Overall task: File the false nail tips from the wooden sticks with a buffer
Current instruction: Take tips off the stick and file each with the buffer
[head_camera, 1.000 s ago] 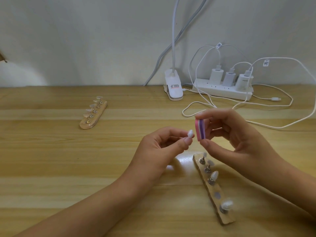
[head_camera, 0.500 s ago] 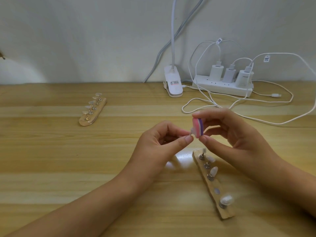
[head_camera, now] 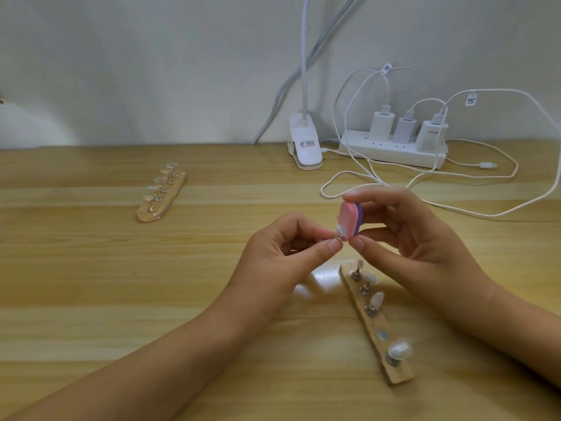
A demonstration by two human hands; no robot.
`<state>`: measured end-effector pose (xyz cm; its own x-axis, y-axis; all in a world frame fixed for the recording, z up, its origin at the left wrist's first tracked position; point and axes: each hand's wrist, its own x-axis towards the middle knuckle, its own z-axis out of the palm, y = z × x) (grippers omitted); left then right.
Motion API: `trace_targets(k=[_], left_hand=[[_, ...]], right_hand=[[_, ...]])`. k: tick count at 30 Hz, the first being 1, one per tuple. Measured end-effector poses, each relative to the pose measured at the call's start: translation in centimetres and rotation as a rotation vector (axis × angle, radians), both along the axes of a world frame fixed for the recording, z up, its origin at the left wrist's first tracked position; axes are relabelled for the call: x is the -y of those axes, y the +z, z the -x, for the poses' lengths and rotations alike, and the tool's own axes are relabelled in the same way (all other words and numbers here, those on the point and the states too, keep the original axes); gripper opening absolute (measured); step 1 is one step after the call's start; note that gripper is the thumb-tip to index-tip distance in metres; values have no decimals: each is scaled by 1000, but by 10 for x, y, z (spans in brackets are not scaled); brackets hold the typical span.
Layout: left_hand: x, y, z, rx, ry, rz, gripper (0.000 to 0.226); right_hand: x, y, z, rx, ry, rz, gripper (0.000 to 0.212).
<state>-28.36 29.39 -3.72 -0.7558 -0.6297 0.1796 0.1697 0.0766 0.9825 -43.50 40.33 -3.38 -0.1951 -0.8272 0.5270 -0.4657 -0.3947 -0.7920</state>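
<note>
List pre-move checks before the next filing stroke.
1. Left hand pinches small white false nail tip: ok.
2. Right hand grips pink and purple buffer block between thumb and fingers: ok.
3. Buffer face against the tip: ok, they appear to touch.
4. Empty metal seat on near wooden stick free for the tip's return: ok.
5. Tip edge filed enough: cannot tell, blurred.
6. White charging cables clear of both hands: ok, lying farther back.
</note>
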Motion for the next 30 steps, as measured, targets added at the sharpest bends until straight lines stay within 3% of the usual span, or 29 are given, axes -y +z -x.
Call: trace_targets(k=[8,12,14,17,18,21,24,30], left_hand=[[0,1,0,10,-4,-10,6],[1,1,-2,21,-1,-34,11],[1,2,-2,32,3,-46,11],[2,1,-1,52,9,-58,13],[2,1,-2,54,8,-56,13],[1,2,-2,54,-7,-38,10],[0,1,-2,58,-14,-32,7],[0,1,-3,73,-34,-9,9]], right_hand=[[-1,3,-1,-15,1,-4,41],[0,4,9,-113,-81,-26,40],[1,3,23,-250,-194,-122,37],[3,-2,40,-665,-332,-384,39],[2,-3,41,-690,-356,-436,38],[-1,6,30,-374,-300,-233,30],[-3,17,15,-17,-62,-85,29],[-3,6,4,-202,-56,-26,15]])
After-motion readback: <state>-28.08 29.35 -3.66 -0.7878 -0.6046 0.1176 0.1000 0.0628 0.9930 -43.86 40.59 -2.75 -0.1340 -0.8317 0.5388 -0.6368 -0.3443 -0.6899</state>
